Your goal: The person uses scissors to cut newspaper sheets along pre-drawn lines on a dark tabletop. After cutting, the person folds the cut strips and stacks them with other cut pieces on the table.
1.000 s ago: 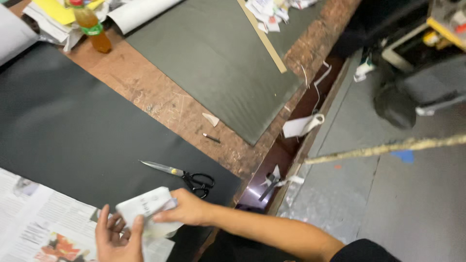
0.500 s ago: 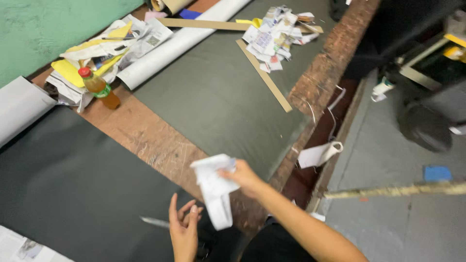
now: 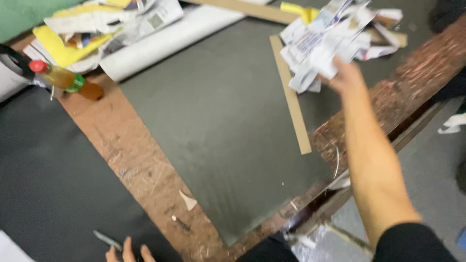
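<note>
Two hands showing, but only one is really doing anything. Right hand point(image 3: 345, 75) is stretching way out across the table with its fingers closed on a crumpled wad of printed paper point(image 3: 318, 60), which is hanging right at the edge of the paper scrap pile point(image 3: 335, 29) at the far side. It's blurry there, so I can't tell whether the wad is touching the pile or just over it.

Left hand point(image 3: 125, 252) is barely peeking in at the bottom edge, just a few fingertips spread apart, holding nothing, resting on the black sheet point(image 3: 43, 184). The tip of a scissors blade point(image 3: 108, 240) is lying just beside those fingers.

Going outward: a long cardboard strip point(image 3: 291, 97) is lying on the grey-green sheet point(image 3: 218, 126) right under the reaching arm. Bare brown tabletop point(image 3: 131, 160) is running between the two sheets, with a small paper offcut point(image 3: 188, 200) sitting on it. Well off to the far left, a bottle of amber drink with a red cap point(image 3: 65, 80) is lying on its side, next to a white roll point(image 3: 170, 39) and a heap of yellow and newsprint papers point(image 3: 87, 29).
</note>
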